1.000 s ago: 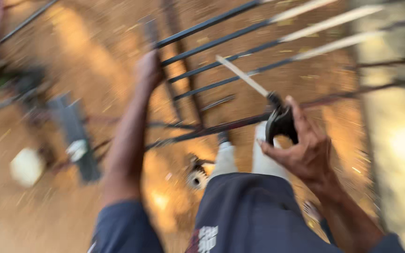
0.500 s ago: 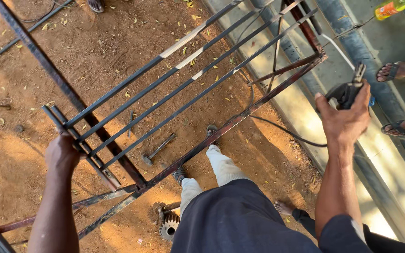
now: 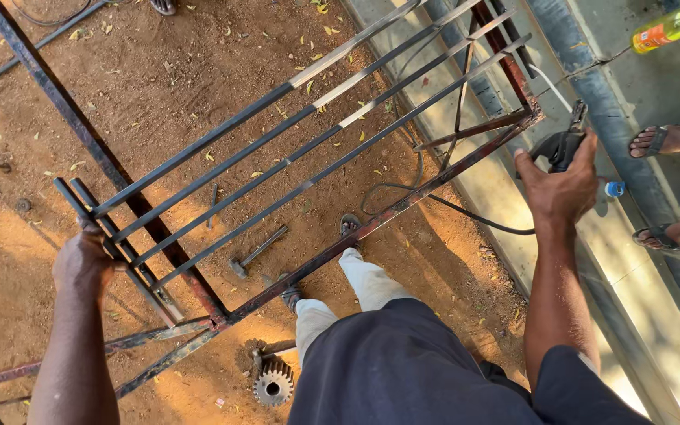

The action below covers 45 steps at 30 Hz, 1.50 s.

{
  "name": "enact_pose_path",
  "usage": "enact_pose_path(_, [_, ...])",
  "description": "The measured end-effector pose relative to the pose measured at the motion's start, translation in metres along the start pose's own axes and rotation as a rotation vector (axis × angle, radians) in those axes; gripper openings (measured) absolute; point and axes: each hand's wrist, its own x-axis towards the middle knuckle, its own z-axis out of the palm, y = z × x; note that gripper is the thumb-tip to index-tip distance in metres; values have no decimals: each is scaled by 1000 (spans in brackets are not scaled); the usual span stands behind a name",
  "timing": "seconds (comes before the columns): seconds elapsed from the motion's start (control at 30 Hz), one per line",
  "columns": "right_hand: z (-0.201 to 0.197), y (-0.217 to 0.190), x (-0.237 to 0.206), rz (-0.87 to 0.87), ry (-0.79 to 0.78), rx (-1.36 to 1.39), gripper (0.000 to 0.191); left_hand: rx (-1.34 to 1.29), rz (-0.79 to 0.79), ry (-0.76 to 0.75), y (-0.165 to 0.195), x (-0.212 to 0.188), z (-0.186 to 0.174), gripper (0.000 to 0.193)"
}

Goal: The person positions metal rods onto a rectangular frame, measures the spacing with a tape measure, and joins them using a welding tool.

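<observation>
We look down from head height at a metal grille frame [image 3: 308, 157] of long parallel bars, lying slantwise across bare red earth [image 3: 198, 71] from the lower left of the frame to the upper right. Our left hand [image 3: 82, 264], at the lower left, is curled around the short bars at the frame's near end, fingers closed on the metal. Our right hand [image 3: 562, 185], at the right centre, is wrapped around the dark handle of an electrode holder [image 3: 567, 145] — the tool sits just beside the frame's rusty upper right corner, though we cannot tell whether its tip touches the steel. A black cable [image 3: 466, 216] loops over the ground below that corner and runs under the bars.

Between our arms, at the bottom centre, are dark shorts and pale trouser legs ending in sandals, one foot set right at the frame's lower rail. A hammer [image 3: 257, 253] lies on the dirt beneath the bars, left of centre, and a toothed gear wheel [image 3: 274, 383] rests on the ground at the bottom, just left of the legs.

Along the right side runs a concrete kerb [image 3: 482, 181] with a grey pipe [image 3: 592, 86] lying beside it. In the upper right corner a yellow drink bottle [image 3: 670, 25] lies on the concrete — and below it, at the right edge, another person's sandalled feet [image 3: 663, 142] are in view.
</observation>
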Motion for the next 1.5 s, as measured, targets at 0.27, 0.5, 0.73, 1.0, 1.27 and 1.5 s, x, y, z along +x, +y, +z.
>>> enact_pose_path(0.27, [1, 3, 3, -50, 92, 100, 91, 57, 57, 54, -1, 6, 2, 66])
enact_pose_path(0.5, [3, 7, 9, -77, 41, -35, 92, 3, 12, 25, 4, 3, -3, 57])
enact_pose_path(0.73, [9, 8, 6, -21, -40, 128, 86, 41, 4, 3, 5, 7, -4, 58])
enact_pose_path(1.0, [6, 1, 16, -90, 15, 53, 83, -116, -81, -49, 4, 13, 1, 34])
enact_pose_path(1.27, [-10, -17, 24, 23, -60, 55, 49, -158, -65, -28, 6, 3, -6, 39])
enact_pose_path(1.5, [-14, -13, 23, -51, -63, 80, 36, -228, -98, -50, 14, 0, -14, 36])
